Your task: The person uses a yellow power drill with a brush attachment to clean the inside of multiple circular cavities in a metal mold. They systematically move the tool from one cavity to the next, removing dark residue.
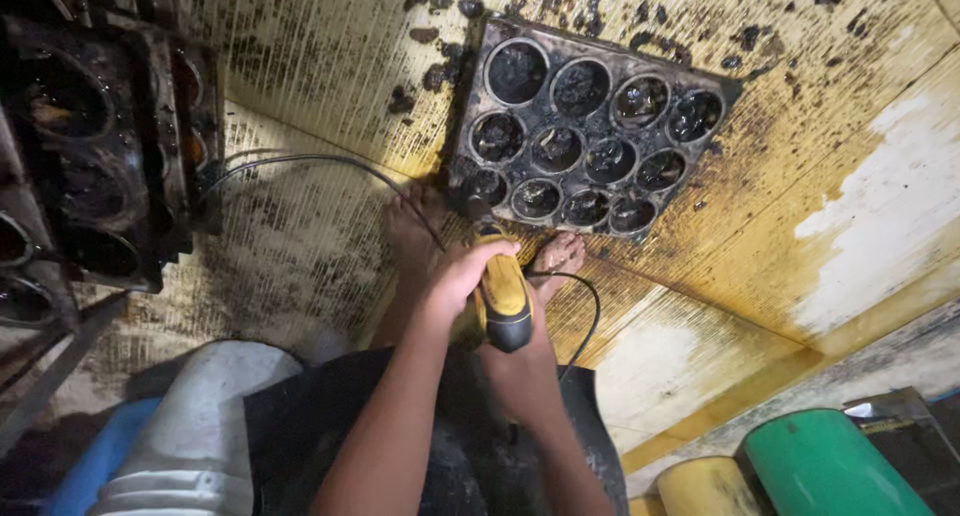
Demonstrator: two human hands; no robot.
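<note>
Stack of burnt trays at my left. White sack and blue tub near my knee. Green drum and yellow drum lower right. Stained yellow floor, black crumbs scattered.

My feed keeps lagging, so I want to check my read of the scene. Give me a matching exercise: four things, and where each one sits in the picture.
Things:
1. baking tray
2. power tool
3. green drum
4. stacked trays

Places:
A. bottom right corner
B. left edge
C. gripped in the hands, centre
D. on the floor, top centre

Pairs: 1-D, 2-C, 3-A, 4-B
</note>
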